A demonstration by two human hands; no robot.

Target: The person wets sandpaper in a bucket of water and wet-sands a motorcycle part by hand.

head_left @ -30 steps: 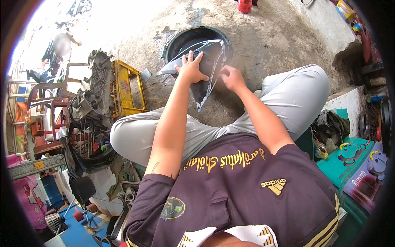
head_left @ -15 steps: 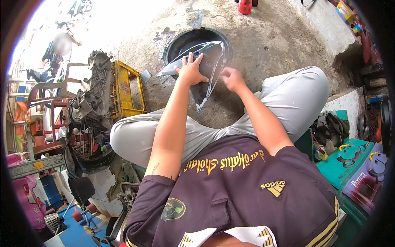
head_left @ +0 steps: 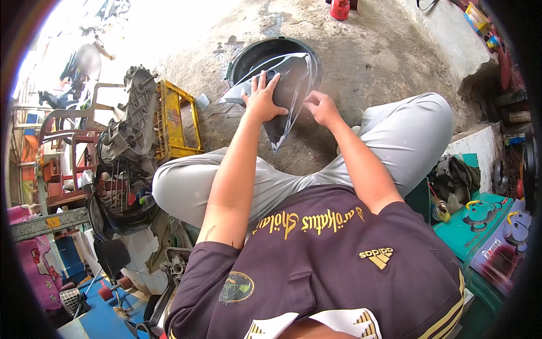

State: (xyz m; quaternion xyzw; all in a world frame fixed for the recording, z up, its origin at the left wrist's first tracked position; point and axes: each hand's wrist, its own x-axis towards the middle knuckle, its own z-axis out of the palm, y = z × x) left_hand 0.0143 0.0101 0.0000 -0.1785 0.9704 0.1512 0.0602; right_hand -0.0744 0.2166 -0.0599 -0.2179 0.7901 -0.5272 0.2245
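Observation:
A dark, pointed panel with pale edges (head_left: 289, 85) lies across a round black basin (head_left: 244, 55) on the floor, its narrow tip toward my lap. Spread over the panel's left part, my left hand (head_left: 263, 103) presses on it with fingers apart. My right hand (head_left: 322, 108) is closed in a pinch just beyond the panel's right edge; whatever it may hold is too small to make out.
A yellow crate (head_left: 174, 121) and a metal engine casing (head_left: 135, 113) stand at the left. A red object (head_left: 340, 9) is at the top. At the right is a teal box (head_left: 471, 223) beside a concrete ledge (head_left: 451, 45).
The view has shifted slightly. My left hand stays spread on the panel, and my right hand remains pinched beside its right edge, with little movement.

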